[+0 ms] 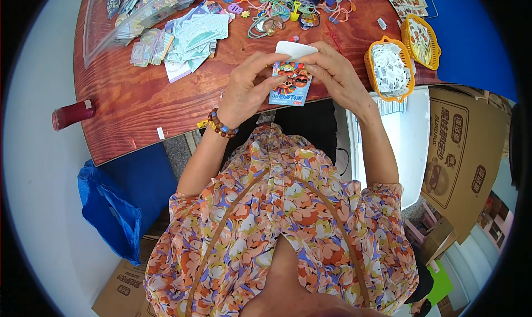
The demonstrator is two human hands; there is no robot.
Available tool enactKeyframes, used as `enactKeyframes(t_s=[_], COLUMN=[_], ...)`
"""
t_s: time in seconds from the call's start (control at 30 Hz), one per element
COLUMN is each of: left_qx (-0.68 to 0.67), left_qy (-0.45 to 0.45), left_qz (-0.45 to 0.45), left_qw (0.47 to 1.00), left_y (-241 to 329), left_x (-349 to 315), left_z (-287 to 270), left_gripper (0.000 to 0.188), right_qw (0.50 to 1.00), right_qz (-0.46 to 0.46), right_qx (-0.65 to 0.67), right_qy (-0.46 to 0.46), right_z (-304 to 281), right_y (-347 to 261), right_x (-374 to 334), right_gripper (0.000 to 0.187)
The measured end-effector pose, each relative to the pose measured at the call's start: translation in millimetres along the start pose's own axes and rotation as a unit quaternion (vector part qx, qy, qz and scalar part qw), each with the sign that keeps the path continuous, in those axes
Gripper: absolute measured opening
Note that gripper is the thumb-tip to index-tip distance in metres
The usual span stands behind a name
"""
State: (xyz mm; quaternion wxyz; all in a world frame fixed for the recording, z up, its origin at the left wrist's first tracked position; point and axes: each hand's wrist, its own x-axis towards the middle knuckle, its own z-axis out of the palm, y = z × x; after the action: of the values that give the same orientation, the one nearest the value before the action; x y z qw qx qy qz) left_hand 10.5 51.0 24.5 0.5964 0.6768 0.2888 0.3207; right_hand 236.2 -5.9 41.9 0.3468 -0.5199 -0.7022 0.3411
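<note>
My left hand [250, 87] and my right hand [332, 73] meet above the near edge of a wooden table [127, 95]. Both pinch a small blue packet with a colourful cartoon picture [291, 84]. A white card or flap [295, 49] sticks up at the packet's top, between the fingertips of both hands. My left wrist wears a bracelet of brown beads [221, 126].
A heap of pale green and blue packets [191, 37] and a clear plastic bag [124, 18] lie at the table's left. Tangled colourful trinkets [288, 9] lie at the back. Two orange baskets [389, 67] [422, 40] stand right. A dark red cylinder [72, 113], a blue bag [111, 211] and cardboard boxes [463, 156] surround.
</note>
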Motion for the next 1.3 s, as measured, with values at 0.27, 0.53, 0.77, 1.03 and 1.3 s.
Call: enactKeyframes(t_s=[0.27, 0.53, 0.77, 1.03, 1.3], left_qx=[-0.076, -0.046, -0.048, -0.03, -0.079], left_qy=[0.03, 0.02, 0.016, 0.019, 0.022], left_qz=[-0.042, -0.061, -0.057, -0.063, -0.08], left_qw=[0.996, 0.997, 0.997, 0.997, 0.993], left_y=[-2.2, -2.4, -2.7, -4.5, 3.1], left_x=[-3.5, -6.0, -9.0, -11.1, -8.8], left_z=[3.8, 2.5, 5.4, 5.9, 6.6], left_gripper=[0.032, 0.034, 0.034, 0.035, 0.046], right_qw=[0.974, 0.956, 0.948, 0.925, 0.958], right_qz=[0.054, 0.096, 0.079, 0.147, 0.145], right_qx=[0.195, 0.259, 0.29, 0.347, 0.248], right_qy=[0.099, 0.099, 0.105, 0.045, -0.003], right_z=[15.2, 17.6, 28.7, 15.1, 4.5], right_y=[1.1, -1.3, -5.9, -0.2, 6.5], right_x=[-8.0, -11.8, -9.7, -5.5, -1.9], right_gripper=[0.015, 0.016, 0.017, 0.018, 0.025])
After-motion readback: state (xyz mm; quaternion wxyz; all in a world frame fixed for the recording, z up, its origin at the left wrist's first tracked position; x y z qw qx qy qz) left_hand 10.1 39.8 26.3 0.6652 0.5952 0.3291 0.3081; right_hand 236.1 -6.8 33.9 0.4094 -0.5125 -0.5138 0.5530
